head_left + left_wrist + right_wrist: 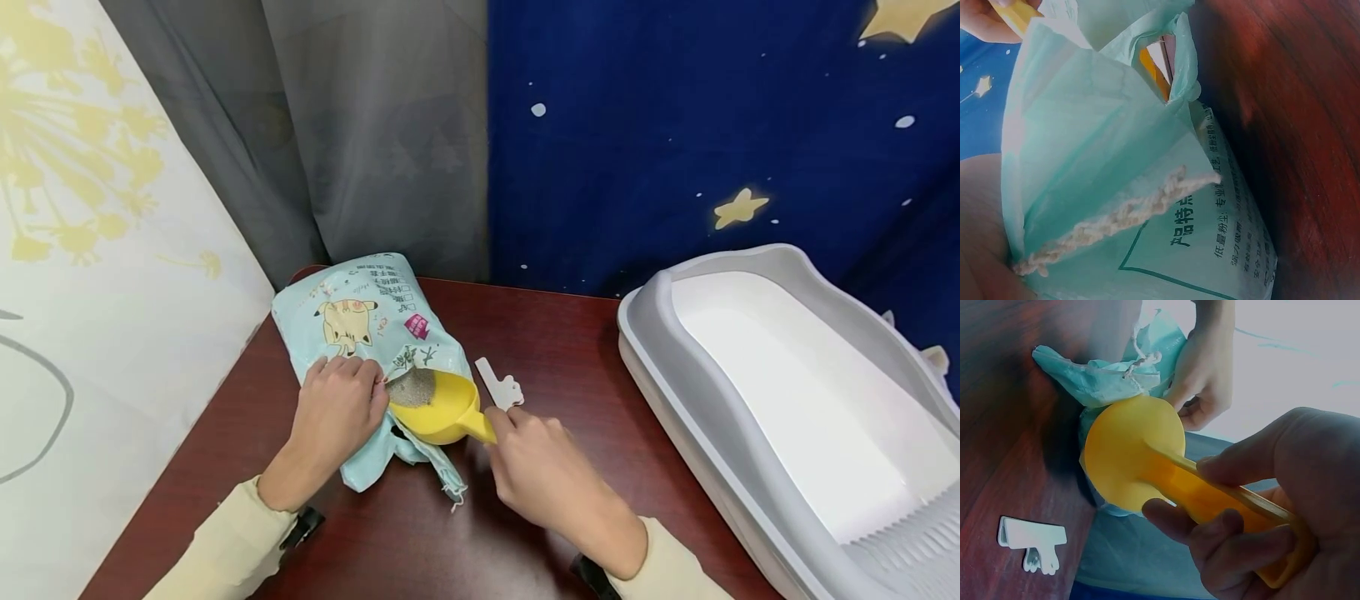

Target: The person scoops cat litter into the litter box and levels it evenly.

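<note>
A light blue bag [341,292] printed with a cartoon animal lies on the table, its open mouth facing the person. My left hand [337,408] grips the edge of that mouth on the left side. Grey granules [414,387] sit in a yellow scoop [453,412], whose front part is inside the bag. The scoop's handle is held by my right hand [543,467]; in the right wrist view its fingers curl round the handle and the scoop's underside shows. A braided white string [1116,222] runs along the bag in the left wrist view.
Behind the scoop a white clip [498,385] lies on the dark red table [555,333]. A large grey and white litter tray [690,400] stands at the right. Grey and blue curtains [600,167] hang at the back, and a white patterned surface [112,333] borders the left.
</note>
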`<state>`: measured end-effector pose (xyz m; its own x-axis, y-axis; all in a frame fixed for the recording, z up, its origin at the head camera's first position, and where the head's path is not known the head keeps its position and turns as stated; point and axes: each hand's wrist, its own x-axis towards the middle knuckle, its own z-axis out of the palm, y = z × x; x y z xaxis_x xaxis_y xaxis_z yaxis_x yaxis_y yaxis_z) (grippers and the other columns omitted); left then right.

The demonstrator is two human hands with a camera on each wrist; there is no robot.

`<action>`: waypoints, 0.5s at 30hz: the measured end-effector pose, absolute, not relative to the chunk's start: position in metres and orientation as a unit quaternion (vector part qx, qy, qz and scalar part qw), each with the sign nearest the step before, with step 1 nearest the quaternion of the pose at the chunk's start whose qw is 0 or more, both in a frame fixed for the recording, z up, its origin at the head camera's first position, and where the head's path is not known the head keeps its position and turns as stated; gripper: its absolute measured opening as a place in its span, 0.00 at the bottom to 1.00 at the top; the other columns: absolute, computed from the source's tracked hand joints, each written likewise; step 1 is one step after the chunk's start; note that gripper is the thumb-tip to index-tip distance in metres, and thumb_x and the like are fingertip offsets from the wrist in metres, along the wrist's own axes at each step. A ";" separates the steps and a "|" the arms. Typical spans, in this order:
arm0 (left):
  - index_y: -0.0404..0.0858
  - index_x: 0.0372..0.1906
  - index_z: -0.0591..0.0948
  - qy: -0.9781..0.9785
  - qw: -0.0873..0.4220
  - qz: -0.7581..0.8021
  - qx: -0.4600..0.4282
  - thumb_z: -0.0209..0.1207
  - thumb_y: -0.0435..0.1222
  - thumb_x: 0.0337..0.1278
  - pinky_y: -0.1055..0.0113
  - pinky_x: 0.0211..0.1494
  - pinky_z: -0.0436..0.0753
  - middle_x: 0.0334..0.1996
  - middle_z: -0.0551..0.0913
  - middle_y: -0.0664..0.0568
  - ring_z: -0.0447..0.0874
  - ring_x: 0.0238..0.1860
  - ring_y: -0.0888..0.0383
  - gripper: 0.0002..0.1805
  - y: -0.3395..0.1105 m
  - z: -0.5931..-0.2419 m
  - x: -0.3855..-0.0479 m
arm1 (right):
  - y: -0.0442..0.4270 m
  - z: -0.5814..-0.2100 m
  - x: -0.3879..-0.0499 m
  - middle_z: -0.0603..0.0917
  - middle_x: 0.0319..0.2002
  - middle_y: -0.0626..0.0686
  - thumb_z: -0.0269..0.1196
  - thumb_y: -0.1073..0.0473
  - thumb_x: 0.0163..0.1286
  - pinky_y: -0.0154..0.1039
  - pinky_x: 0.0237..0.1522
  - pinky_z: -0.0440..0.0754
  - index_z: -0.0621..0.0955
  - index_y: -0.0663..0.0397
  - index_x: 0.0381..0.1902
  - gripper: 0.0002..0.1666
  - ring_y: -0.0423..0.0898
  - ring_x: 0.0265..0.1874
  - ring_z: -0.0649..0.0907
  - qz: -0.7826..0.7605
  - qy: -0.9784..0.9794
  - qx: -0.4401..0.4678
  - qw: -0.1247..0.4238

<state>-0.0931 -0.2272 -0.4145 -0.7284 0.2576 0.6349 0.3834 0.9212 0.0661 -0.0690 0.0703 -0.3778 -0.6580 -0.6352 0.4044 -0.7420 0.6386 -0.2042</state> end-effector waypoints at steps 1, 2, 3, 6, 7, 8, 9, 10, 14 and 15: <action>0.31 0.29 0.82 -0.924 0.326 -0.097 -0.174 0.60 0.28 0.58 0.43 0.37 0.81 0.24 0.82 0.41 0.81 0.27 0.39 0.05 -0.227 -0.415 -0.093 | 0.069 -0.379 -0.070 0.78 0.27 0.50 0.75 0.63 0.67 0.49 0.18 0.79 0.81 0.60 0.47 0.15 0.52 0.17 0.79 0.172 -0.897 0.381 0.144; 0.31 0.29 0.82 -0.924 0.327 -0.098 -0.175 0.59 0.28 0.58 0.43 0.37 0.81 0.24 0.82 0.41 0.81 0.27 0.39 0.05 -0.227 -0.415 -0.093 | 0.068 -0.379 -0.070 0.78 0.27 0.51 0.75 0.62 0.68 0.49 0.17 0.79 0.80 0.60 0.46 0.15 0.53 0.16 0.79 0.167 -0.901 0.377 0.138; 0.31 0.28 0.82 -0.923 0.327 -0.099 -0.176 0.59 0.28 0.58 0.43 0.37 0.81 0.23 0.82 0.42 0.81 0.27 0.40 0.05 -0.227 -0.415 -0.093 | 0.067 -0.379 -0.070 0.78 0.27 0.50 0.75 0.61 0.68 0.49 0.16 0.78 0.80 0.59 0.45 0.15 0.53 0.16 0.79 0.161 -0.904 0.373 0.133; 0.31 0.28 0.82 -0.922 0.329 -0.102 -0.178 0.59 0.28 0.58 0.43 0.36 0.81 0.23 0.82 0.42 0.81 0.27 0.40 0.05 -0.227 -0.415 -0.093 | 0.065 -0.381 -0.072 0.79 0.27 0.51 0.75 0.59 0.69 0.49 0.15 0.77 0.78 0.57 0.42 0.15 0.54 0.14 0.78 0.149 -0.910 0.366 0.126; 0.31 0.28 0.82 -0.921 0.329 -0.103 -0.179 0.60 0.28 0.58 0.43 0.36 0.81 0.23 0.82 0.42 0.81 0.27 0.40 0.06 -0.227 -0.415 -0.093 | 0.064 -0.382 -0.072 0.79 0.27 0.51 0.75 0.59 0.69 0.49 0.15 0.77 0.78 0.57 0.42 0.16 0.55 0.14 0.78 0.148 -0.910 0.366 0.128; 0.31 0.28 0.82 -0.921 0.330 -0.104 -0.179 0.60 0.28 0.58 0.44 0.36 0.81 0.23 0.82 0.42 0.81 0.27 0.40 0.06 -0.227 -0.415 -0.093 | 0.063 -0.383 -0.073 0.79 0.28 0.51 0.76 0.59 0.69 0.49 0.16 0.77 0.78 0.57 0.42 0.16 0.55 0.15 0.79 0.149 -0.909 0.367 0.131; 0.31 0.28 0.82 -0.921 0.330 -0.105 -0.179 0.60 0.28 0.58 0.44 0.36 0.81 0.23 0.82 0.42 0.81 0.27 0.40 0.06 -0.227 -0.415 -0.093 | 0.063 -0.384 -0.073 0.79 0.28 0.51 0.76 0.59 0.69 0.49 0.16 0.77 0.79 0.57 0.42 0.16 0.55 0.15 0.79 0.150 -0.907 0.369 0.136; 0.30 0.28 0.82 -0.921 0.330 -0.106 -0.180 0.60 0.28 0.58 0.44 0.36 0.81 0.23 0.82 0.42 0.81 0.27 0.40 0.06 -0.227 -0.415 -0.093 | 0.062 -0.386 -0.074 0.78 0.28 0.51 0.76 0.59 0.68 0.49 0.16 0.78 0.79 0.58 0.43 0.16 0.54 0.15 0.80 0.152 -0.905 0.372 0.141; 0.31 0.28 0.82 -0.921 0.327 -0.108 -0.180 0.61 0.28 0.58 0.44 0.36 0.81 0.23 0.82 0.42 0.81 0.27 0.40 0.05 -0.227 -0.414 -0.093 | 0.061 -0.391 -0.077 0.78 0.27 0.51 0.77 0.59 0.68 0.49 0.16 0.79 0.79 0.58 0.43 0.17 0.54 0.15 0.81 0.159 -0.898 0.377 0.160; 0.31 0.28 0.82 -0.921 0.326 -0.109 -0.180 0.61 0.28 0.58 0.44 0.36 0.81 0.23 0.82 0.42 0.81 0.27 0.40 0.05 -0.227 -0.414 -0.093 | 0.061 -0.392 -0.077 0.78 0.26 0.51 0.77 0.59 0.68 0.49 0.16 0.79 0.79 0.58 0.43 0.17 0.54 0.15 0.80 0.161 -0.897 0.377 0.162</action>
